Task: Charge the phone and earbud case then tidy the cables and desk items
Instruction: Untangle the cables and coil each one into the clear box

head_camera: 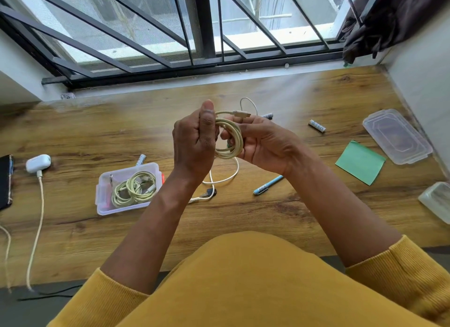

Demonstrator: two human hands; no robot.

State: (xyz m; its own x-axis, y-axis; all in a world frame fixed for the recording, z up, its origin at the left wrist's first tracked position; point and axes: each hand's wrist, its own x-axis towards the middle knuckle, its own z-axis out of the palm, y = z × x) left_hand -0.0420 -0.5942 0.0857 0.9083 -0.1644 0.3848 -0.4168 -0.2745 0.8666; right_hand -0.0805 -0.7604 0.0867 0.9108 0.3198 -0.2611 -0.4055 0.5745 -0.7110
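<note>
Left hand (pixel 194 141): fingers curled closed, thumb upright, pinching one side of a coiled cream cable (pixel 230 141) held above the desk (pixel 304 205). Right hand (pixel 263 144): palm up, partly closed, cupping the other side of the same coil; its fingers pass through the loops. The cable's plug end (pixel 241 113) lies across the top of the coil, pointing right.

Below the hands, a loose white cable (pixel 225 178) sprawls on the desk, one end beside a small dark item I cannot identify.

Containers: open clear box (pixel 103 197), left of centre, holds two coiled cream cables (pixel 134 188). A battery (pixel 141 159) lies just behind it. A clear lid (pixel 397 135) lies flat at right. Another clear container (pixel 435 201) is at the right edge, contents not discernible.

Earbud case (pixel 38 163): at left, white charging cable (pixel 36 229) plugged in, running off the near edge. Phone (pixel 5 180): dark, at the left edge, mostly cut off.

Also on desk: blue pen (pixel 267 185), green sticky notes (pixel 360 162), second battery (pixel 317 126).
</note>
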